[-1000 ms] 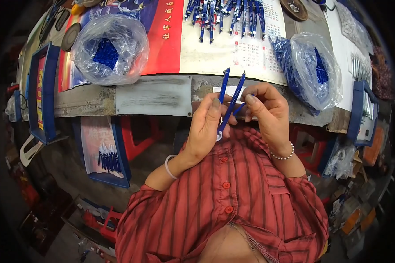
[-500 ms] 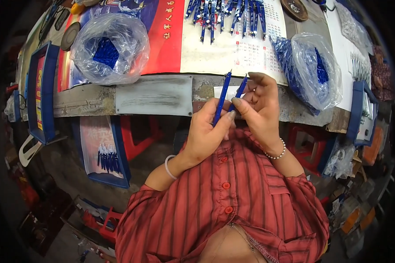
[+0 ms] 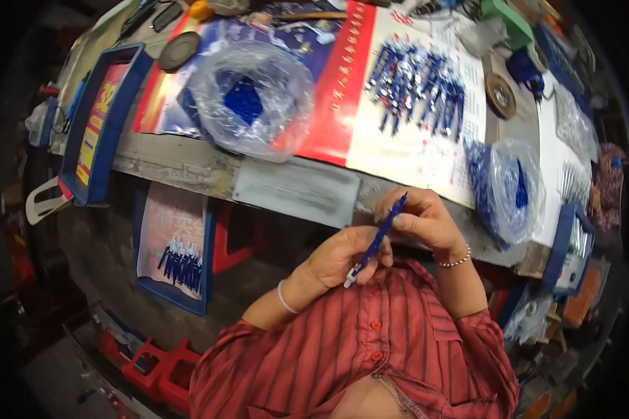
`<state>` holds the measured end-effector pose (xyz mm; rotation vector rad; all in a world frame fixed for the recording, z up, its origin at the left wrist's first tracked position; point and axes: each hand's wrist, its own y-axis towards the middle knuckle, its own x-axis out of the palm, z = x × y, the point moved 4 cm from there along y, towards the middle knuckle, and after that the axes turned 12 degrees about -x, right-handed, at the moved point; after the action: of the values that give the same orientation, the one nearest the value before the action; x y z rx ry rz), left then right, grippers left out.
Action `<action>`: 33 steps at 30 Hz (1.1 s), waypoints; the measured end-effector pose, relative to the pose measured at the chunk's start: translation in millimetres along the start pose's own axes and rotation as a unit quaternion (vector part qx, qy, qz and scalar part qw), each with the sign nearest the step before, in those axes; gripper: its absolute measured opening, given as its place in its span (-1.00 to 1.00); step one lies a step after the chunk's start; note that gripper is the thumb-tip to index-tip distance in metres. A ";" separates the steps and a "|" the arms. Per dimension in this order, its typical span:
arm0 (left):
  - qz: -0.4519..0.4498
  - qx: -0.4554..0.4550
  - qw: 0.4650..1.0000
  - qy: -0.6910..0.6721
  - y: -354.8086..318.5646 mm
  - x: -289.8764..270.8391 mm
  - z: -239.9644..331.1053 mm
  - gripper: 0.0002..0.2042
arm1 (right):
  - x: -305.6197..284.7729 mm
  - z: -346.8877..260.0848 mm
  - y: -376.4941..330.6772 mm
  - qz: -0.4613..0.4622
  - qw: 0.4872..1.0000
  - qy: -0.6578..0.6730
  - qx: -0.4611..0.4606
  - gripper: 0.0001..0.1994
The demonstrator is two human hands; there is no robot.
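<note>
A slim blue pen [image 3: 374,244] with a whitish lower end slants between my two hands, its pointed end up and to the right. My left hand [image 3: 339,257] is closed round its lower half, fingers curled. Up near the point, my right hand [image 3: 426,218] has its thumb and fingers bent in at the pen. Both hands are in front of the striped shirt, close to the table's front edge. Only one pen shows clearly; the fingers cover part of it.
Several blue pens [image 3: 416,87] lie on a printed sheet [image 3: 360,136] on the table. Clear plastic bags with blue parts stand left [image 3: 286,98] and right [image 3: 528,167]. A blue tray [image 3: 143,279] of pens is below the table. Another tray [image 3: 101,126] sits at far left.
Two blue pens showed between my hands before; now one is plain, with its whitish end visible. Both hands are lower in the picture, and the view has turned and shifted over the table.
</note>
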<state>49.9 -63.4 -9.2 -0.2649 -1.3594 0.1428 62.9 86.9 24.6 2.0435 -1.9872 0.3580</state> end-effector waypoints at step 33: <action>0.271 0.146 0.932 0.192 -65.6 -38.8 26.5 -0.86 | 59.2 -12.7 209.8 -0.090 0.977 -0.193 0.025 -0.76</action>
<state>12.5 -133.6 -23.3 -0.3898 -0.8331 0.7138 -144.9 31.1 61.8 2.4545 -1.9860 -0.0325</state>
